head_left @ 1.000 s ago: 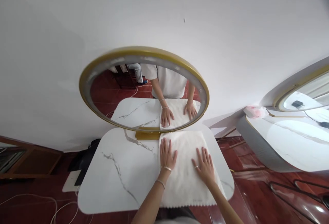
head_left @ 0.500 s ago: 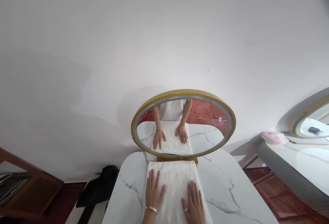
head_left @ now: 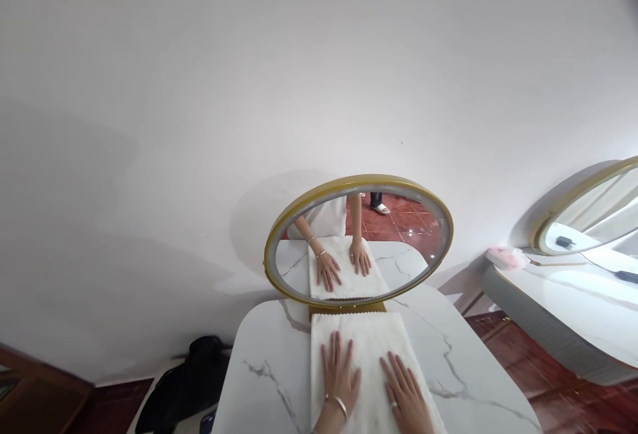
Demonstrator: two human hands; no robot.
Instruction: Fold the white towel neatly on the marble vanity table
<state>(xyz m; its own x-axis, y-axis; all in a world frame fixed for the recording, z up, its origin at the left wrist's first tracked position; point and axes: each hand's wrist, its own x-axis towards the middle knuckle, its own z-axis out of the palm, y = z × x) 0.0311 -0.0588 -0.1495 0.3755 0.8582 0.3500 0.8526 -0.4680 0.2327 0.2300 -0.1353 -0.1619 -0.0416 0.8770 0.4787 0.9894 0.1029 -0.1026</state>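
White scalloped-edge towel (head_left: 369,347) lies flat on the marble-patterned table (head_left: 266,347), near side of the gold-framed mirror (head_left: 361,264). Observed: left hand (head_left: 340,381) rests palm down on the towel's left part; right hand (head_left: 409,399), wearing 1 ring (head_left: 394,405), on its right. Fingers of both spread moderately wide, laid against the fabric.
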